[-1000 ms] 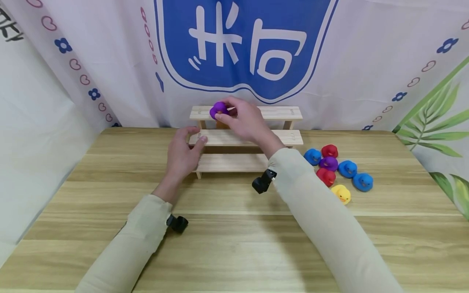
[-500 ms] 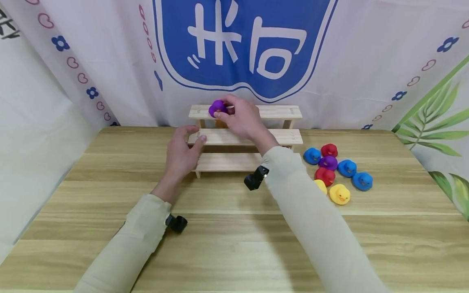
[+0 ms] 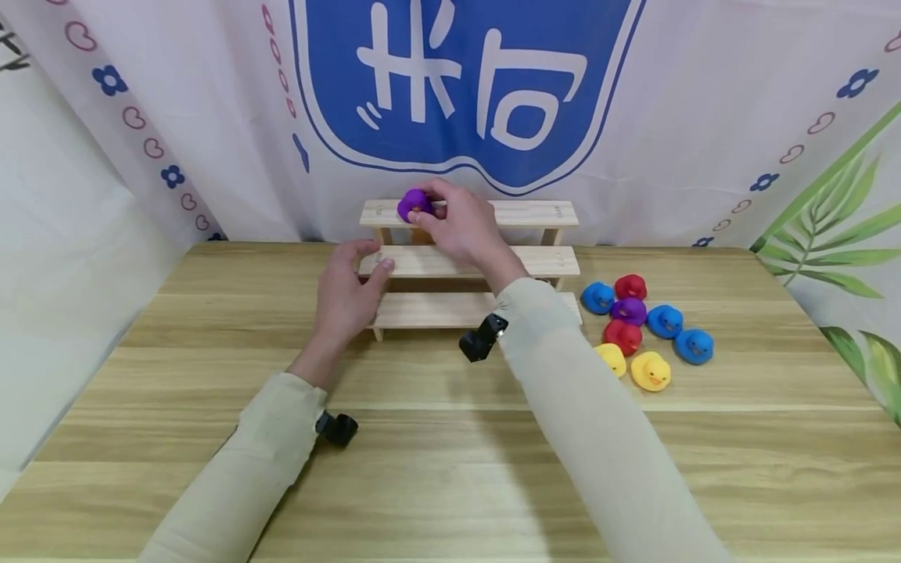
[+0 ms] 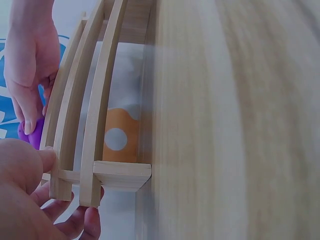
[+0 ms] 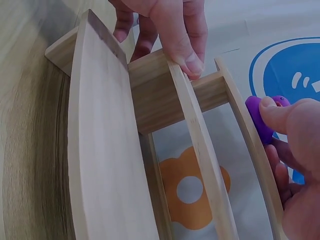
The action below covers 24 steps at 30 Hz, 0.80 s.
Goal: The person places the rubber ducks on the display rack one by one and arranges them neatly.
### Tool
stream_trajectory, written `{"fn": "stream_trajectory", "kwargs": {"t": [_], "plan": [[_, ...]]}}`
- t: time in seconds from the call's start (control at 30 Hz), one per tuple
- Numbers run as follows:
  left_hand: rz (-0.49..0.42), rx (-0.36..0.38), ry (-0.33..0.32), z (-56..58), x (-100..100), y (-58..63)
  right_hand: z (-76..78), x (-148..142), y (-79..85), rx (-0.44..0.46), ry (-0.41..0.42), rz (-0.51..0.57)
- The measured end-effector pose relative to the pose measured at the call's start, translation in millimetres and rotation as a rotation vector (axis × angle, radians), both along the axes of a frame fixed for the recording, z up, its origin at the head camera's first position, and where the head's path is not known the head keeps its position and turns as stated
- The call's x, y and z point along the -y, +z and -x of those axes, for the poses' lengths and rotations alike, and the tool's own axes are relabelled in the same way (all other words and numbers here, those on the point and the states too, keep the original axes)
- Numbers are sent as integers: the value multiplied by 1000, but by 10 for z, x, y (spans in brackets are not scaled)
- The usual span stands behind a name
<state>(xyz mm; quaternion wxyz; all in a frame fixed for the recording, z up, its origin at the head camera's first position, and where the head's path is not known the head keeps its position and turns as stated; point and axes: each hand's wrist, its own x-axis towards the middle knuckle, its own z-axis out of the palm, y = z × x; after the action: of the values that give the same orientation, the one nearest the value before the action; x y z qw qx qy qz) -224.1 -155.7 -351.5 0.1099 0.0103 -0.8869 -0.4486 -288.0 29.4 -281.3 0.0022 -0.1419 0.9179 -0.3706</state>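
A purple rubber duck (image 3: 414, 205) is at the top tier of a three-tier wooden display stand (image 3: 436, 310), towards its left end. My right hand (image 3: 468, 227) pinches this duck between thumb and fingers. In the right wrist view, the purple duck (image 5: 257, 117) is right at the top board's surface. My left hand (image 3: 345, 289) grips the left end of the stand. In the left wrist view, the left thumb lies on the middle tier's end and the other fingers curl beneath the boards.
Right of the stand, a loose group of rubber ducks lies on the wooden table (image 3: 436, 485): several blue ones (image 3: 665, 320), two red (image 3: 622, 337), a purple one (image 3: 629, 311) and two yellow (image 3: 651, 371). A white printed curtain (image 3: 253, 180) hangs close behind the stand.
My right forearm has swung left, uncovering a second yellow duck. The right hand still pinches the purple duck at the top tier, and the left hand keeps its grip. The head view has shifted slightly.
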Motion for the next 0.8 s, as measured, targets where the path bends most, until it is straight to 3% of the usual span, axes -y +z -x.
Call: {"fn": "stream_trajectory", "kwargs": {"t": [0.33,0.8], "plan": [[8,-3,-2,-8,-3,15,-1,33,27,7,-20,-7],[2,-2,-4,-8,-6,2,-47,-61,1,62,-17,78]]}}
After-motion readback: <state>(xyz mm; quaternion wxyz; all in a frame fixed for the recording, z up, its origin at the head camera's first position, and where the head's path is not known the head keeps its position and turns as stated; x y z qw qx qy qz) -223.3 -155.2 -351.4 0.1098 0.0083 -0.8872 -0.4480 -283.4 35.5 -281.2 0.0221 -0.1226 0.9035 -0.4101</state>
